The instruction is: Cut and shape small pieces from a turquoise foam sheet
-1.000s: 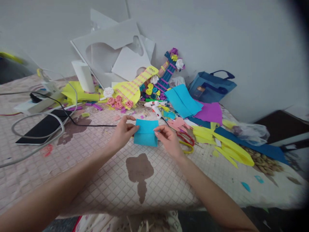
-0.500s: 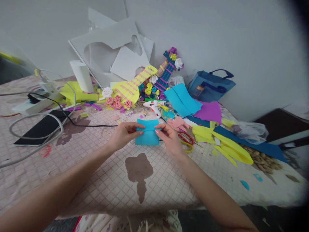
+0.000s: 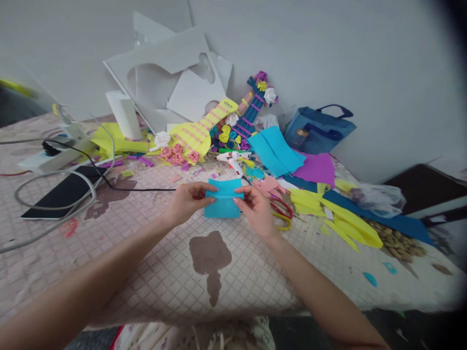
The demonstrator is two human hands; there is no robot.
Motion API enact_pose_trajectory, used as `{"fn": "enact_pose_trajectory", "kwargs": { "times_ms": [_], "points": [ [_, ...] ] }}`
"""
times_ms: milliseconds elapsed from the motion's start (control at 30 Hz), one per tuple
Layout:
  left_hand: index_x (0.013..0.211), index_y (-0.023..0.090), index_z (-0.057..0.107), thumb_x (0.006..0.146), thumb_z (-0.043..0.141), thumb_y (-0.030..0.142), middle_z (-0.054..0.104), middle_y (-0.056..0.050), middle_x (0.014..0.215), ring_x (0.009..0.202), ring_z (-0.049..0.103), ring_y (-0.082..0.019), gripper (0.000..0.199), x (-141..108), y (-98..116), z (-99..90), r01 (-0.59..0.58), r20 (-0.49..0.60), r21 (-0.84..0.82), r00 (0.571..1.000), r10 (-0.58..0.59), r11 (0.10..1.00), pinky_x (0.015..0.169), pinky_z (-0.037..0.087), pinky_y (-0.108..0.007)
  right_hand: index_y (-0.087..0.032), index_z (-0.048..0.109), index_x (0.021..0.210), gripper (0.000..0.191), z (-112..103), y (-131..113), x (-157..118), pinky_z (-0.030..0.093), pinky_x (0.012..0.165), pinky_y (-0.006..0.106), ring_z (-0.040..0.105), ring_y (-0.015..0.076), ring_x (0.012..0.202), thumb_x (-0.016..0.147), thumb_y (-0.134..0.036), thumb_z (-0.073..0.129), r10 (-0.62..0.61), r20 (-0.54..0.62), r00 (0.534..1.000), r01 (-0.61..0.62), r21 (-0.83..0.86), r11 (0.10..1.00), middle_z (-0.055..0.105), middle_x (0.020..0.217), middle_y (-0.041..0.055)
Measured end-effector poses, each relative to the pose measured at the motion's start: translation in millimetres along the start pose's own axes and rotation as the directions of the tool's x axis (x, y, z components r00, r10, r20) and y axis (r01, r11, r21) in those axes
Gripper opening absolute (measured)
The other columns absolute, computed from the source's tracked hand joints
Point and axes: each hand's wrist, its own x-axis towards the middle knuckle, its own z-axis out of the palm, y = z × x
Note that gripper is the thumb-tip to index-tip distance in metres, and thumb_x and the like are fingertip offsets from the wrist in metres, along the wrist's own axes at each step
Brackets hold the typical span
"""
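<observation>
Now, a small blue sheet pinched at both sides

The sheet lies on the near side of the white glue gun, a crease running across it. The fingers of the left hand grip its left edge, those of the right hand its right; whether it touches the worktop cannot be told. From the glue gun toward the person, a broad stretch of cloth runs past the hands to the front edge. Tighter room lies right of the gun, where one red scissor handle and one yellow scissor handle sit near the right hand. Left of the gun, one black cable reaches toward the left hand.

Behind the gun stand one yellow paper guitar and one dark-blue guitar; four pink roses lie left of it. Two blue scraps rest far right of it.

The cloth is quilted in diamonds, brown-stained nearer than the gun. Beyond, white boards lean on a pale wall.
</observation>
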Motion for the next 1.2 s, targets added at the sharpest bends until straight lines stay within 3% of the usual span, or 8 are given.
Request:
{"fn": "enact_pose_trajectory", "kwargs": {
  "times_ms": [467, 967, 1133, 1200],
  "points": [
    [0.089, 0.014, 0.071, 0.070, 0.072, 0.029, 0.065, -0.003, 0.069, 0.062, 0.056, -0.012, 0.025, -0.9, 0.8, 1.6, -0.077, -0.092, 0.160, 0.991, 0.092, 0.984, 0.062, 0.048, -0.026, -0.021, 0.064, 0.092, 0.012, 0.4, -1.0, 0.0, 0.048, 0.067, 0.028, 0.057, 0.0144, 0.072, 0.080, -0.026, 0.063, -0.072, -0.063, 0.995, 0.065, -0.104, 0.992, 0.064, 0.085, 0.0023],
    [0.087, 0.014, 0.071, 0.077, 0.066, 0.031, 0.069, -0.006, 0.079, 0.069, 0.060, -0.016, 0.021, -0.7, -1.2, 0.7, -0.091, -0.088, 0.242, 0.989, 0.115, 0.966, 0.068, 0.050, -0.030, -0.020, 0.063, 0.082, 0.007, -1.4, -3.5, 0.7, 0.048, 0.065, 0.028, 0.058, 0.0148, 0.072, 0.082, -0.027, 0.061, -0.138, -0.077, 0.987, 0.124, -0.159, 0.979, 0.062, 0.080, 0.0026],
    [0.083, 0.016, 0.072, 0.078, 0.064, 0.033, 0.062, -0.006, 0.081, 0.076, 0.059, -0.017, 0.019, 0.0, 1.5, -1.4, -0.165, -0.068, 0.283, 0.979, 0.191, 0.945, 0.066, 0.049, -0.028, -0.021, 0.061, 0.079, 0.006, -2.0, -7.4, 1.2, 0.047, 0.067, 0.028, 0.056, 0.0168, 0.084, 0.083, -0.025, 0.059, -0.224, -0.090, 0.970, 0.200, -0.223, 0.954, 0.055, 0.087, 0.0040],
    [0.082, 0.017, 0.071, 0.077, 0.066, 0.032, 0.062, -0.008, 0.089, 0.086, 0.059, -0.018, 0.017, 0.3, 1.9, -1.5, -0.182, -0.074, 0.254, 0.976, 0.207, 0.950, 0.068, 0.050, -0.028, -0.021, 0.060, 0.079, 0.006, -2.0, -8.6, 1.0, 0.047, 0.069, 0.028, 0.056, 0.0169, 0.086, 0.083, -0.025, 0.058, -0.195, -0.070, 0.978, 0.178, -0.194, 0.965, 0.057, 0.087, 0.0038]
  ]
}}
